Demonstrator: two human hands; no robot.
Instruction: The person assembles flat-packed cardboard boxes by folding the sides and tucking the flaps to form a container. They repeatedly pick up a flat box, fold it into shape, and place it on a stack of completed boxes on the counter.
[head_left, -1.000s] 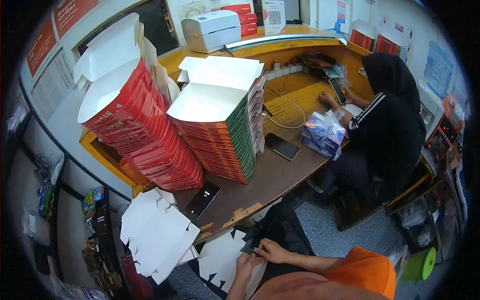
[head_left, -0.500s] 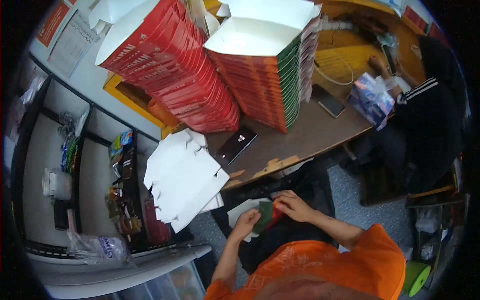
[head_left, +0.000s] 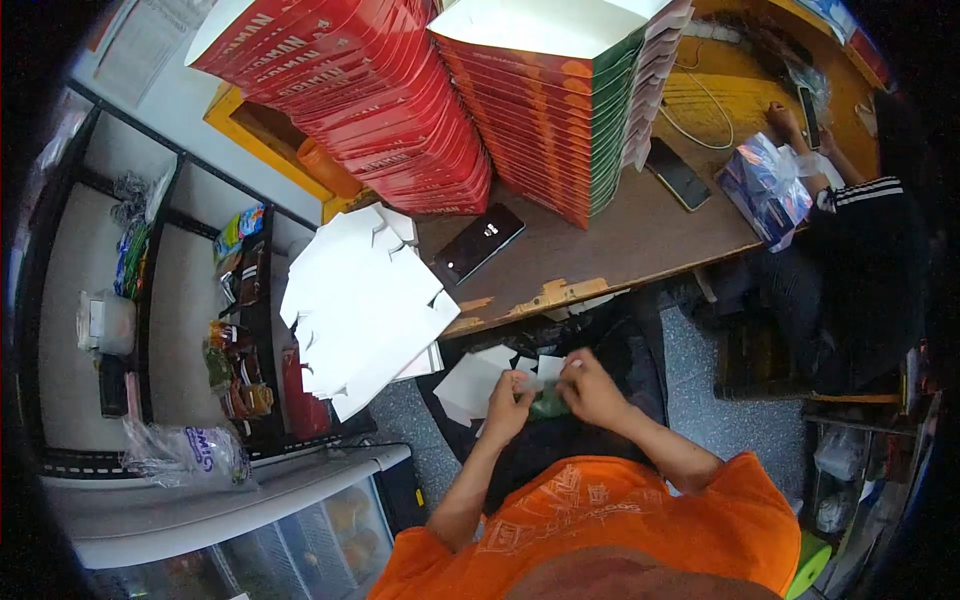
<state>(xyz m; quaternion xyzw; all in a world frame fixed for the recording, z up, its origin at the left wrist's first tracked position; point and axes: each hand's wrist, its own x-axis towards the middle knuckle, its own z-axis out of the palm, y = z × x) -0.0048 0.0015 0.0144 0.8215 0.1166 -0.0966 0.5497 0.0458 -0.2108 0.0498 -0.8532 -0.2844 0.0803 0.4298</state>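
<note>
- Several white card blanks (head_left: 365, 305) lie piled at the table's (head_left: 610, 250) left corner.
- A tall stack of red boxes (head_left: 385, 115) stands behind them.
- A white-and-green card (head_left: 470, 388) is over the person's lap, between and beside both hands.
- The left hand (head_left: 508, 408) pinches it, thumb against fingers.
- The right hand (head_left: 594, 392) curls narrowly at its right end; blur hides whether it grips.

Is a brown wooden bench (head_left: 620, 245), chipped along the near edge. Carries a tall red cardboard-box stack (head_left: 390, 120), a red-and-green cardboard-box stack (head_left: 555, 115), two black rectangular phones (head_left: 480, 243), a blue-purple plastic-wrapped pack (head_left: 765, 188) and overhanging flat white cardboard sheets (head_left: 365, 300).
</note>
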